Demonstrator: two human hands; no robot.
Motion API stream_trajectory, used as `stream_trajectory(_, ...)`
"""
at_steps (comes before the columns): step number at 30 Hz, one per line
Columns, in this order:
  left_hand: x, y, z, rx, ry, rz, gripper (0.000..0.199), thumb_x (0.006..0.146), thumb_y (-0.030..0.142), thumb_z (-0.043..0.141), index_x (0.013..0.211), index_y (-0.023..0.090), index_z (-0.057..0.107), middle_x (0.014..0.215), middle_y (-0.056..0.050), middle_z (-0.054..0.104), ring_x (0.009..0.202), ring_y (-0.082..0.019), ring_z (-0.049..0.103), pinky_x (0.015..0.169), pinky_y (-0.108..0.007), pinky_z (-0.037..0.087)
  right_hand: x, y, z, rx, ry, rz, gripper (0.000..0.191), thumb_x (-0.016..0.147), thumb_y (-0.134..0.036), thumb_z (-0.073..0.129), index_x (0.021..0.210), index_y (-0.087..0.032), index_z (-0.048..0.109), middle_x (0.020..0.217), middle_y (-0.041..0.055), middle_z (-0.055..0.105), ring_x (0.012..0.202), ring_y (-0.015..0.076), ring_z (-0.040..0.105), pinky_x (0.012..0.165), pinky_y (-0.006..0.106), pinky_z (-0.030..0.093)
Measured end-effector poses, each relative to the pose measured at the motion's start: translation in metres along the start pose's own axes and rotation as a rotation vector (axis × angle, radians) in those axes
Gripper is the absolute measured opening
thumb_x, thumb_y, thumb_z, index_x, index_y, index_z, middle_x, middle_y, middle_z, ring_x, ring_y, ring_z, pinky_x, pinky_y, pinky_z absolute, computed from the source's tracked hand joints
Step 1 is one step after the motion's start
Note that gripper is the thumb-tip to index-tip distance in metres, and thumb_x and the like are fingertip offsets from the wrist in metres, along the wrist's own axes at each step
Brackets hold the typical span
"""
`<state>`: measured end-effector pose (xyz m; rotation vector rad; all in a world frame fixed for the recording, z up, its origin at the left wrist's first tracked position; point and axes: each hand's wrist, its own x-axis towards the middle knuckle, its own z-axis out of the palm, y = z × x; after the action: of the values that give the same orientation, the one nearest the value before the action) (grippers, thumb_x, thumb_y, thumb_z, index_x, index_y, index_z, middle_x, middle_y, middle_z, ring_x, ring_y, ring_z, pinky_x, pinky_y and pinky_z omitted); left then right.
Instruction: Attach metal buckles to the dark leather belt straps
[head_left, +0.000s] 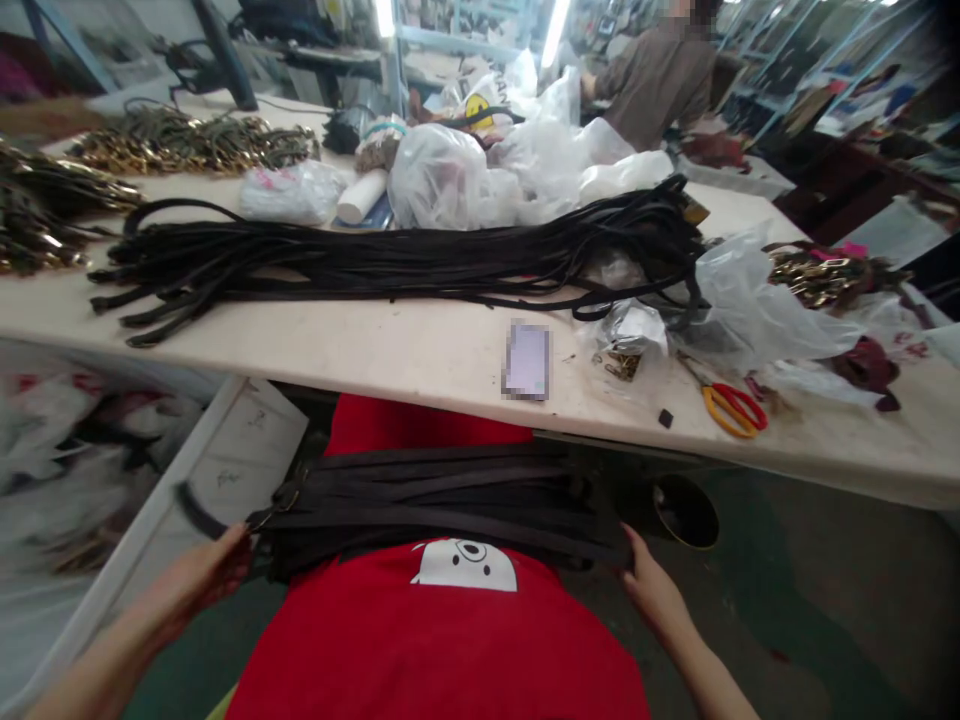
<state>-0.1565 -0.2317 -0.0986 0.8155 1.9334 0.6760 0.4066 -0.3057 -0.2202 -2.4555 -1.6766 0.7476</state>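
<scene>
A bundle of dark straps (450, 495) lies across the lap, over a red garment with a white bear print. My left hand (225, 565) is closed on the bundle's left end, next to a metal ring or buckle, and one strap end curls out beyond it. At the right end my right hand (639, 568) pinches the straps, its thumb on the near side. The fingers of both hands are partly hidden behind the straps. On the table, a longer bundle of black straps (412, 260) stretches from left to right.
Across the table (360, 345) are metal clips (202, 140), plastic bags (442, 175), a pixelated flat object (527, 360) and orange-red scissors (735, 408). A white box (247, 450) stands at lower left, a round container (684, 510) below the table. Another person (656, 75) is behind.
</scene>
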Motion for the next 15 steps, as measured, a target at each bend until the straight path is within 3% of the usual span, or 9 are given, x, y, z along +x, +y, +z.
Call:
stream_trajectory(2, 0.005, -0.027, -0.011, 0.300, 0.024, 0.025, 0.027, 0.074, 0.039, 0.061, 0.062, 0.016, 0.058, 0.049, 0.006, 0.058, 0.052, -0.013, 0.058, 0.049, -0.017, 0.044, -0.003, 0.005, 0.003, -0.084, -0.165, -0.057, 0.069, 0.068, -0.030, 0.054, 0.131, -0.008, 0.035, 0.121, 0.0175, 0.053, 0.109, 0.0256, 0.054, 0.088, 0.033, 0.045)
stream_trajectory(5, 0.023, -0.015, -0.021, 0.715, 0.132, 0.299, 0.026, 0.078, 0.041, 0.055, 0.081, 0.016, 0.062, 0.075, 0.001, 0.067, 0.076, -0.022, 0.062, 0.073, -0.031, 0.050, 0.005, -0.010, -0.030, -0.224, -0.211, -0.142, 0.068, 0.062, -0.026, 0.058, 0.125, -0.006, 0.045, 0.127, 0.0195, 0.048, 0.115, 0.0282, 0.048, 0.097, 0.036, 0.040)
stream_trajectory(7, 0.035, 0.008, -0.010, 0.810, 0.122, 0.525, 0.038, 0.082, 0.043, 0.048, 0.105, 0.013, 0.057, 0.104, -0.008, 0.064, 0.101, -0.026, 0.056, 0.091, -0.040, 0.042, 0.015, -0.051, -0.057, -0.206, -0.160, -0.247, 0.060, 0.067, -0.029, 0.055, 0.123, -0.010, 0.048, 0.127, 0.0161, 0.049, 0.115, 0.0266, 0.049, 0.098, 0.038, 0.040)
stream_trajectory(9, 0.042, 0.022, 0.016, 0.817, 0.016, 0.740, 0.046, 0.083, 0.043, 0.046, 0.117, 0.012, 0.052, 0.121, -0.013, 0.055, 0.113, -0.026, 0.049, 0.099, -0.039, 0.035, 0.025, -0.113, -0.069, -0.101, -0.102, -0.430, 0.053, 0.078, -0.036, 0.047, 0.126, -0.015, 0.046, 0.129, 0.0120, 0.048, 0.117, 0.0229, 0.047, 0.099, 0.037, 0.039)
stream_trajectory(12, 0.045, 0.012, 0.058, 0.848, -0.089, 0.938, 0.046, 0.083, 0.042, 0.048, 0.123, 0.022, 0.050, 0.130, -0.008, 0.049, 0.118, -0.025, 0.045, 0.101, -0.041, 0.034, 0.042, -0.207, -0.045, 0.011, -0.038, -0.800, 0.057, 0.080, -0.044, 0.047, 0.130, -0.017, 0.042, 0.133, 0.0118, 0.043, 0.121, 0.0244, 0.043, 0.098, 0.041, 0.040)
stream_trajectory(14, 0.052, -0.001, 0.072, 0.878, -0.086, 0.975, 0.045, 0.083, 0.040, 0.048, 0.126, 0.028, 0.047, 0.133, -0.005, 0.045, 0.119, -0.025, 0.044, 0.100, -0.042, 0.037, 0.060, -0.248, -0.011, 0.004, -0.040, -1.057, 0.071, 0.069, -0.055, 0.058, 0.127, -0.018, 0.046, 0.130, 0.0141, 0.046, 0.116, 0.0323, 0.047, 0.093, 0.049, 0.043)
stream_trajectory(15, 0.057, -0.002, 0.073, 0.874, -0.069, 0.974, 0.043, 0.083, 0.040, 0.048, 0.125, 0.031, 0.047, 0.132, -0.003, 0.047, 0.117, -0.024, 0.046, 0.098, -0.040, 0.039, 0.071, -0.261, 0.005, 0.010, -0.037, -1.130, 0.065, 0.067, -0.054, 0.061, 0.123, -0.021, 0.051, 0.123, 0.0130, 0.053, 0.108, 0.0329, 0.053, 0.088, 0.050, 0.047)
